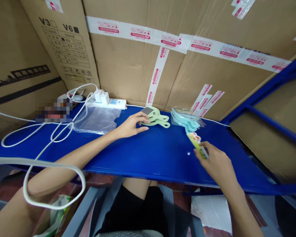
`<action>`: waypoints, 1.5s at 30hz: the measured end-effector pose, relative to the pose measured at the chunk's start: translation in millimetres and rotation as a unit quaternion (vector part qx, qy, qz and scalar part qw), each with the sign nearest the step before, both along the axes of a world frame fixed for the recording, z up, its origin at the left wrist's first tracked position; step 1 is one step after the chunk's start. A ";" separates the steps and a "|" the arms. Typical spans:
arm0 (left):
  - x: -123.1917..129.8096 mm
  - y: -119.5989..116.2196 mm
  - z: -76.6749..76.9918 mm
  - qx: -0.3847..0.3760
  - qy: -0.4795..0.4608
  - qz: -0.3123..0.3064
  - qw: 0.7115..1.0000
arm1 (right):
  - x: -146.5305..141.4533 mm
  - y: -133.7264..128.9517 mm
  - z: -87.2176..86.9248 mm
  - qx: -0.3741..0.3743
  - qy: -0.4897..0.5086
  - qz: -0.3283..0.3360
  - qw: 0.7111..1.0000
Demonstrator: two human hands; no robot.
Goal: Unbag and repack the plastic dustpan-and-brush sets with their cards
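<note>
soft indoor light, stretched edges

even, middling light falls over the cardboard wall [133,65] and blue table [150,151]; its source is out of view. the clear plastic bag [98,121] catches thin streaks of glare, while the area under the table sinks into dimness. the right hand [215,161] and the printed card [195,140] in it look slightly soft, the small print unreadable. wide-angle distortion stretches the left arm [93,149] toward the lower corner. coarse pixels mask a patch [55,112] at far left.
</note>
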State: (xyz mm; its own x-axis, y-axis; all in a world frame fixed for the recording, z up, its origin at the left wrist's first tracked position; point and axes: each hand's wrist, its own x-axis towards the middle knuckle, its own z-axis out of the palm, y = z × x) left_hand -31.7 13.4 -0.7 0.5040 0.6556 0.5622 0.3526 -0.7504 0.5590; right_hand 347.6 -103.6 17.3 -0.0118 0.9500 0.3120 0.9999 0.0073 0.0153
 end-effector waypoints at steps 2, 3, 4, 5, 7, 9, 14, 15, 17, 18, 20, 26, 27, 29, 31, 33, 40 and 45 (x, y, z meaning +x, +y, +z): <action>-1.6 3.2 -6.2 0.025 0.039 0.034 0.998 | 23.4 -6.8 -7.4 -0.045 -0.054 -0.073 0.995; -2.3 4.6 -9.2 0.040 0.064 0.054 0.996 | 29.0 -7.5 -9.8 -0.062 -0.079 -0.088 0.991; -3.0 6.0 -11.9 0.054 0.090 0.075 0.992 | 30.2 -6.3 -10.6 -0.066 -0.105 -0.088 0.988; -3.8 7.2 -14.0 0.066 0.117 0.094 0.986 | 27.3 -3.1 -9.4 -0.055 -0.128 -0.078 0.987; -5.5 9.6 -16.9 0.082 0.159 0.126 0.976 | 11.0 9.4 -0.7 -0.002 -0.149 -0.030 0.988; -7.8 12.8 -18.9 0.091 0.180 0.148 0.968 | -14.7 31.3 13.7 0.050 -0.117 0.048 0.991; -15.0 25.3 -25.3 0.078 0.157 0.171 0.969 | -80.9 110.4 35.8 0.019 -0.008 0.286 0.958; -16.5 28.0 -26.8 0.067 0.152 0.172 0.971 | -90.6 123.8 34.4 0.010 -0.014 0.317 0.948; -19.2 32.6 -29.9 0.054 0.153 0.177 0.971 | -105.9 142.3 28.0 -0.003 -0.021 0.353 0.936; -20.2 34.4 -31.3 0.054 0.158 0.180 0.969 | -111.7 147.3 24.4 -0.009 -0.022 0.362 0.932; -21.5 37.1 -33.9 0.057 0.161 0.181 0.968 | -120.7 151.9 20.2 -0.016 -0.026 0.370 0.928; -22.4 39.8 -36.4 0.068 0.157 0.156 0.973 | -140.9 170.9 36.3 -0.134 -0.057 0.341 0.929; -22.5 39.9 -36.0 0.075 0.160 0.156 0.972 | -143.1 176.1 39.1 -0.156 -0.062 0.331 0.929; -22.7 40.1 -34.6 0.080 0.155 0.158 0.972 | -145.2 184.5 41.7 -0.174 -0.065 0.323 0.928; -23.0 40.7 -33.1 0.075 0.141 0.162 0.974 | -144.4 189.2 40.0 -0.172 -0.060 0.331 0.926; -23.5 41.5 -31.8 0.071 0.128 0.165 0.976 | -141.7 190.9 35.4 -0.165 -0.052 0.344 0.923; -25.6 41.2 -23.8 0.070 0.093 0.171 0.978 | -137.4 194.3 23.6 -0.190 -0.029 0.399 0.896; -27.2 37.1 -12.3 0.133 0.049 0.187 0.972 | -137.9 194.6 26.2 -0.121 0.011 0.412 0.903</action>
